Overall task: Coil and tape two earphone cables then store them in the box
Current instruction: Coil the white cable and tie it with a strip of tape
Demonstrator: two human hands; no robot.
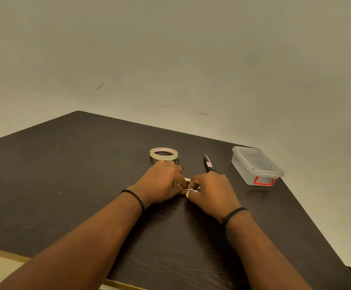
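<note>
While both your left hand (160,183) and right hand (212,188) pinch the small white coiled earphone cable (191,188) between them, the clear tape ring (163,153) lies at twelve o'clock, nearer your left.

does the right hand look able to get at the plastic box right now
Probably not at once: the right hand is pinching the white earphone cable together with the left hand. Once it lets go, the way to the plastic box on its right looks free.
</note>
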